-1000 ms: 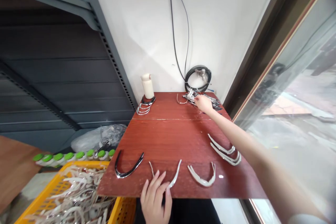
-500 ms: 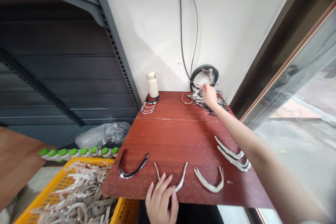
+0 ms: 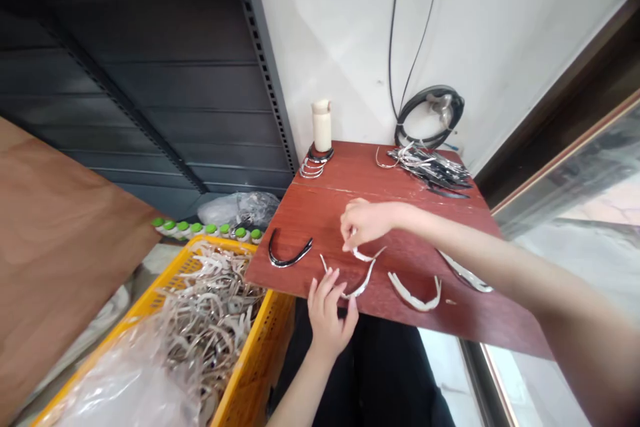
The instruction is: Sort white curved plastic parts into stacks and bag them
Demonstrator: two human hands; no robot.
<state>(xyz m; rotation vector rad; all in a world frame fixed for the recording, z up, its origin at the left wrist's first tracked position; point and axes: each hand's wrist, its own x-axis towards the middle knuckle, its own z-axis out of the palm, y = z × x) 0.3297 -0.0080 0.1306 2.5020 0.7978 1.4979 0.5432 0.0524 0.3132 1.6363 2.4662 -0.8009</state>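
Two hands at curved strips on the red table (image 3: 325, 210)

My right hand (image 3: 367, 223) has its grip pinched together on a thin white strip (image 3: 369, 256), held just above the table near its front edge; my left hand (image 3: 330, 310) lies at that edge with fingers apart, fingertips touching a second strip (image 3: 361, 285) that lies flat; a black band (image 3: 289, 257) lies to its left; a yellow crate (image 3: 250, 373) stands beside the table.

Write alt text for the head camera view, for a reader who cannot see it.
A person's right hand pinches a curved white strip over a red-brown table, while the left hand touches a second strip at the near edge. A yellow crate of similar strips sits lower left.
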